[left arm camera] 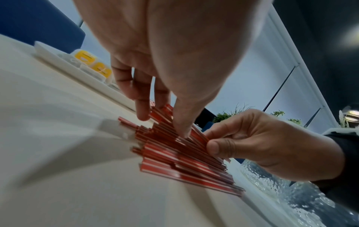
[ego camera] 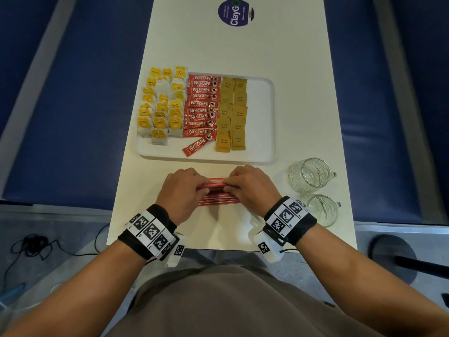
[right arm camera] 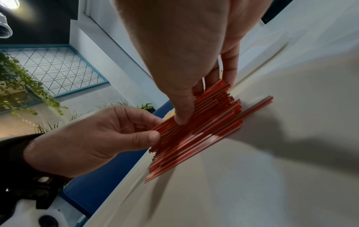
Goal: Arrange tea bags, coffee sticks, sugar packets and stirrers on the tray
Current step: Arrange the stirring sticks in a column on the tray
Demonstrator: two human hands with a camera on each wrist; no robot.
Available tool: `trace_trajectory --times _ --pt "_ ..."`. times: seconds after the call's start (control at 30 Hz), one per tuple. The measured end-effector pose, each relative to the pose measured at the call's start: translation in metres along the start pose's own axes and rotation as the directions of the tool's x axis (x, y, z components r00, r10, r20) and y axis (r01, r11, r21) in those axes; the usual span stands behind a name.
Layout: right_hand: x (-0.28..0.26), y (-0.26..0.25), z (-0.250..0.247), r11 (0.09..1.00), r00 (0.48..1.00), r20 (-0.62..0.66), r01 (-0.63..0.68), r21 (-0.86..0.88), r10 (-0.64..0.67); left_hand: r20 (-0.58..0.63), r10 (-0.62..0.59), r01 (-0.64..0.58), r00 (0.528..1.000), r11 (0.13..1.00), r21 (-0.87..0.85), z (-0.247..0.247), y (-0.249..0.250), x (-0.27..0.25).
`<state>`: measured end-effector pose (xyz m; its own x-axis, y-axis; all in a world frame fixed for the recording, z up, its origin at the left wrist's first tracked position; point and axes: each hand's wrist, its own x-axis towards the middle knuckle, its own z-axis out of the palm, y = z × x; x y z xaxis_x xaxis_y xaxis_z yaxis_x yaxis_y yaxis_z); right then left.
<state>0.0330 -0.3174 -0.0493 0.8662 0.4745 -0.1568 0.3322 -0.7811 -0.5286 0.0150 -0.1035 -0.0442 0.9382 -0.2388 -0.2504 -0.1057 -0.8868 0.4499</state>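
Note:
A bundle of red-and-white striped stirrers (ego camera: pixel 215 184) lies on the table just in front of the white tray (ego camera: pixel 263 152). My left hand (ego camera: pixel 192 186) pinches its left end and my right hand (ego camera: pixel 243 182) pinches its right end. More stirrers (ego camera: pixel 216 202) lie flat under the hands. In the left wrist view the thumb and fingers of my left hand (left arm camera: pixel 163 126) close on the stirrers (left arm camera: pixel 184 165). My right hand (right arm camera: pixel 200 99) does the same on the stirrers (right arm camera: pixel 204 127). On the tray lie yellow tea bags (ego camera: pixel 160 105), red coffee sticks (ego camera: pixel 200 105) and brown sugar packets (ego camera: pixel 232 113).
One coffee stick (ego camera: pixel 198 147) lies askew at the tray's near edge. The tray's right part (ego camera: pixel 261 113) is bare. Two glass mugs (ego camera: pixel 309 175) (ego camera: pixel 320 210) stand to the right of my right hand. A round sticker (ego camera: pixel 235 12) marks the far table end. Blue benches (ego camera: pixel 73 105) flank the narrow table.

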Motion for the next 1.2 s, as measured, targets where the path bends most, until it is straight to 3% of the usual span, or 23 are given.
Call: trace_trajectory --times 0.57,0.7,0.83,1.0,1.2 --pt "0.01 -0.003 -0.007 0.998 0.997 -0.054 0.058 0.018 -0.057 -0.103 0.105 -0.105 0.989 0.994 -0.003 -0.002 0.006 0.008" --pt "0.013 0.0 -0.018 0.996 1.0 -0.021 -0.017 0.089 0.019 -0.1 0.077 -0.083 0.992 0.995 -0.058 -0.008 0.002 0.011" --pt "0.017 0.005 -0.033 0.969 0.997 0.056 -0.064 0.237 0.052 0.004 0.079 -0.077 0.997 0.976 -0.206 -0.013 0.004 0.011" --pt "0.016 0.005 -0.051 0.955 0.989 0.146 -0.068 0.287 0.027 0.165 0.176 -0.142 0.97 0.969 -0.202 -0.013 0.008 0.009" --pt "0.014 0.007 -0.057 0.851 0.987 0.048 -0.156 0.502 0.152 0.171 0.121 -0.035 0.978 0.898 -0.439 -0.009 0.018 0.005"
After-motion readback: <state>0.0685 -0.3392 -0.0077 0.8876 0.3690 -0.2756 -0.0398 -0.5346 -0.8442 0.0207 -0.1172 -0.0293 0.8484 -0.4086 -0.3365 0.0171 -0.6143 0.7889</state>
